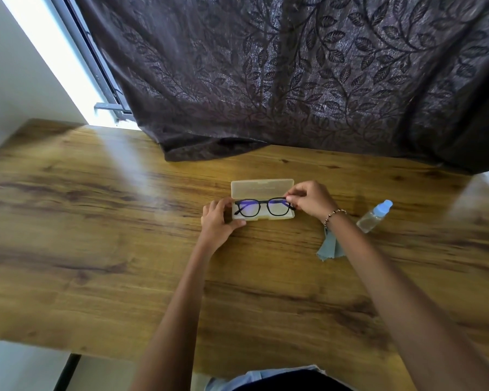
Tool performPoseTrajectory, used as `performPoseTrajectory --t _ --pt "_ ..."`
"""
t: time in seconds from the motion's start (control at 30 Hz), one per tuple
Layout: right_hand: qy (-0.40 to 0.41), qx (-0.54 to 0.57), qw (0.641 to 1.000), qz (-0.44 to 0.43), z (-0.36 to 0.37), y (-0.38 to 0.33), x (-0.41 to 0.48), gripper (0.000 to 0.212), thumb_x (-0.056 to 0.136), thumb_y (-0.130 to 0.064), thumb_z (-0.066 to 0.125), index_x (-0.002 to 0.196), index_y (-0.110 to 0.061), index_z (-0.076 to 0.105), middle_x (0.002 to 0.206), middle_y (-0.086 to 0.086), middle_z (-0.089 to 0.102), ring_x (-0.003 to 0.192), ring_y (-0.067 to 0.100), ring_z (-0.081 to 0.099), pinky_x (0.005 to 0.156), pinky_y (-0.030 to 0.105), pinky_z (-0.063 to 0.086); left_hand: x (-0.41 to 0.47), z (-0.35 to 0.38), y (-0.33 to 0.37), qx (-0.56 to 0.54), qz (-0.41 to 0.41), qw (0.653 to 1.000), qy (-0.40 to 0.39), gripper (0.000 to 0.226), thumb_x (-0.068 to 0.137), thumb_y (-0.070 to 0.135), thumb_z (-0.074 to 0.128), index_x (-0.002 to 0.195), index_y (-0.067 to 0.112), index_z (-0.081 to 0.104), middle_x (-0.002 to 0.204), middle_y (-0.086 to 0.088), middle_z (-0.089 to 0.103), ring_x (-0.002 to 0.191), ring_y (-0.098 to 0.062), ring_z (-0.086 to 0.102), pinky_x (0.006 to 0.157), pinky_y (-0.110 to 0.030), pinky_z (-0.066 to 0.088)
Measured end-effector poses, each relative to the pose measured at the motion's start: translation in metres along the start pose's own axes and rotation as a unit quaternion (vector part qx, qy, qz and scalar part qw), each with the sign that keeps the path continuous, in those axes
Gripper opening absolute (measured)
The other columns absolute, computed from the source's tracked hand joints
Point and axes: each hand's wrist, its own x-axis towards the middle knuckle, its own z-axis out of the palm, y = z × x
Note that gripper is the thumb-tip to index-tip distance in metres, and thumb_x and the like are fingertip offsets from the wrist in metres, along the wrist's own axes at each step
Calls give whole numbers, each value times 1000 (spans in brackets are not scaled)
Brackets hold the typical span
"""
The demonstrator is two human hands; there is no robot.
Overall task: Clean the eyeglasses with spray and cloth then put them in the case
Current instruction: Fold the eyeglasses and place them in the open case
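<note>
The eyeglasses point(262, 206) sit in the open case point(262, 203) near the middle of the wooden bench point(96, 221), lenses facing the wearer and the translucent lid standing up behind them. The left hand point(218, 220) is closed on the case's left end, thumb along the front edge, steadying it. The right hand point(309, 199) pinches the frame at its right hinge corner, fingertips closed on it; whether the glasses are being seated or lifted cannot be told. The grey cloth point(329, 246) lies on the bench partly under the right wrist, and the small spray bottle point(374, 216) lies further right, apart from the case. The glasses look light and thin, with a dark plastic frame that probably flexes a little; the lenses smear and scratch easily, so the hinge corners or bridge are the sensible places to hold, never the glass. The case seems light enough to skid, so pinning it with one hand appears wise.
</note>
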Motion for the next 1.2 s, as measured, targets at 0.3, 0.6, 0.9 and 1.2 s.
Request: performPoseTrajectory --t 0.3,0.6,0.9,1.2 --pt "65 49 996 24 15 9 3 8 82 -6 72 90 -6 74 90 9 73 80 17 70 78 36 59 -1 -1 4 -1 -7 1000 -1 65 80 38 73 136 27 43 134 5 43 125 -17 32 103 -37 28" --pt "76 -21 997 3 22 12 -3 14 80 -13 74 93 -8 75 95 4 62 86 13 55 75 21 43 -1 0 4 7 -3 1000 1 64 80 37 73 135 27 44 132 4 44 124 -17 32 97 -32 27" --pt "78 -42 995 -55 25 13 -7 24 82 -31 72 97 -13 72 92 -2 55 88 16 56 69 19 42 -1 0 3 5 -5 1000 4 64 80 39 73 135 26 44 130 4 45 122 -16 33 99 -34 29" --pt "2 -151 980 -126 26 8 -6 50 76 -43 75 118 -18 64 113 0 53 119 20 42 105 33 31 -1 -1 3 1 -2 1000 0 61 80 38 73 133 28 46 129 4 45 122 -17 34 97 -33 30"
